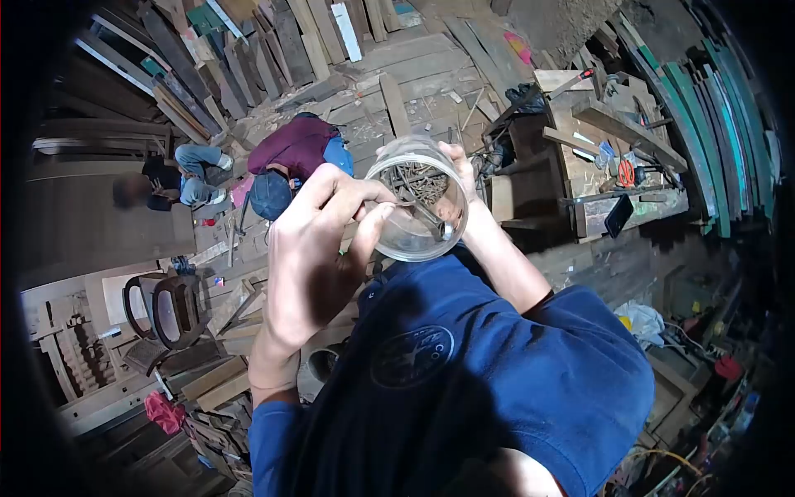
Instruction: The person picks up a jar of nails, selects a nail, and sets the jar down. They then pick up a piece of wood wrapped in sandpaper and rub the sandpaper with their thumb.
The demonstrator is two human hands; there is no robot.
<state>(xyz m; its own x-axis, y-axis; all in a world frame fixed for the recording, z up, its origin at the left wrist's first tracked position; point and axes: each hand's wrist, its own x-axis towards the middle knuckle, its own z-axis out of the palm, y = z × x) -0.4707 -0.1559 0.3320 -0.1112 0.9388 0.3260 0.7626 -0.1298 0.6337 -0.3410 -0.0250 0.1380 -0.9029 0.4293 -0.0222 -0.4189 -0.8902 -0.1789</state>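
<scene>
A clear plastic jar (418, 244) is tilted in front of my chest, its open mouth facing up toward me. Many small nails or screws (420, 180) lie inside it, and a larger shiny metal piece (444, 229) rests near the lower wall. Wrapped around the jar's far right side, my right hand (462, 170) grips it, with part of the hand showing through the wall. At the mouth, my left hand (319, 240) pinches thumb and forefinger on a thin metal piece (405, 204) over the contents; its exact kind is too small to tell.
Ahead, a person in a maroon top (290, 149) bends low over the floor; another person (195, 178) sits farther left. A workbench (596, 199) with planks and tools stands at right. Boards (248, 66) lean at the back, and a dark wooden chair frame (166, 311) is at left.
</scene>
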